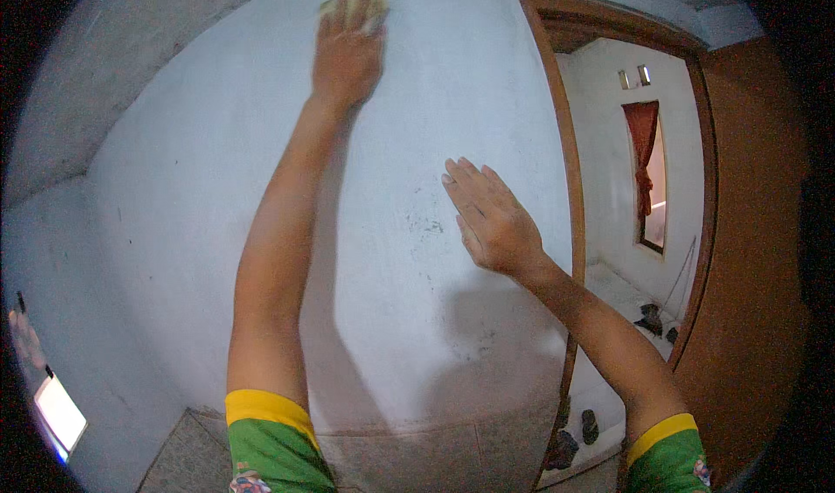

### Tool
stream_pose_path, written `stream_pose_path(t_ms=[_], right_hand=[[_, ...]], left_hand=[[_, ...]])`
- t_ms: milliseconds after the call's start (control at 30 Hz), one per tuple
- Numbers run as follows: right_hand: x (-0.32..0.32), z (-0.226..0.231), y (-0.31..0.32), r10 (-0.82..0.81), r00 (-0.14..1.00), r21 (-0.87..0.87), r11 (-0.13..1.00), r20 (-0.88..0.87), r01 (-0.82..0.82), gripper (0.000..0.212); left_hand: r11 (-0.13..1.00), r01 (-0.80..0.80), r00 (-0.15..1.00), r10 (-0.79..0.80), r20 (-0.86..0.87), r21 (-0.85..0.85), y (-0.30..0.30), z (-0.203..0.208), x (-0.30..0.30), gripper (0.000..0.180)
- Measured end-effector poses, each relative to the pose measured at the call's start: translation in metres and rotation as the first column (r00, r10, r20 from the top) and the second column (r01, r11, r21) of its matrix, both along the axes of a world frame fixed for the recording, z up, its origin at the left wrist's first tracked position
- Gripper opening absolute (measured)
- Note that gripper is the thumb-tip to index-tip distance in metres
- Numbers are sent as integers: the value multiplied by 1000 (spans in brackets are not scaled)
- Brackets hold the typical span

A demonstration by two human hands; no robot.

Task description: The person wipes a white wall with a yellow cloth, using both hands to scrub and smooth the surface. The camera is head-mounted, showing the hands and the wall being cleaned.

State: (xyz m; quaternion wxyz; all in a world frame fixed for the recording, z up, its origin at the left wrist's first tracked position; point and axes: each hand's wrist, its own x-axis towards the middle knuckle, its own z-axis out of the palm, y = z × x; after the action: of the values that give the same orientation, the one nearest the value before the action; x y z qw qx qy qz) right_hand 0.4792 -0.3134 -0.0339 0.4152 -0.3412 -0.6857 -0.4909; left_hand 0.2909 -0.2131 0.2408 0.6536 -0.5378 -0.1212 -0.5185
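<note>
High on the pale blue-white wall (217,189), my left hand (350,54) presses a yellow sponge (379,3) against the surface. Its fingers lie over the sponge, so only the edges of it show. My right hand (494,219) is lower and to the right, fingers stretched out and together, holding nothing. It is raised in front of the wall, and I cannot tell whether the palm touches. Dark smudges (426,225) mark the wall just left of my right hand. Both arms cast shadows on the wall.
To the right is a doorway with a wooden frame (565,128) and a brown door (752,232) standing open. Beyond it are a window with a red curtain (642,145) and some dark footwear (590,426) on the floor. A bright rectangle (61,415) shows at lower left.
</note>
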Motion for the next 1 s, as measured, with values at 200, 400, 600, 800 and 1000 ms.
stream_pose_path(t_ms=[200, 400, 600, 800, 1000], right_hand=[[-11, 0, 6, -53, 998, -9, 999, 19, 54, 70], [-15, 8, -5, -123, 992, -61, 990, 43, 125, 81], [-70, 112, 28, -234, 970, 232, 942, -61, 241, 74], [-150, 137, 34, -111, 985, 357, 922, -135, 153, 79], [-142, 122, 19, -198, 967, 306, 921, -160, 239, 80]], left_hand=[[997, 66, 993, -62, 102, -31, -5, 61, -66, 46], [993, -86, 900, 114, 420, -83, 40, -38, -219, 49], [968, 74, 997, -80, -15, -239, 14, -93, -171, 49], [969, -222, 922, 174, 345, 104, 41, 68, -356, 45], [998, 16, 998, -20, 67, 53, 15, 19, -239, 44]])
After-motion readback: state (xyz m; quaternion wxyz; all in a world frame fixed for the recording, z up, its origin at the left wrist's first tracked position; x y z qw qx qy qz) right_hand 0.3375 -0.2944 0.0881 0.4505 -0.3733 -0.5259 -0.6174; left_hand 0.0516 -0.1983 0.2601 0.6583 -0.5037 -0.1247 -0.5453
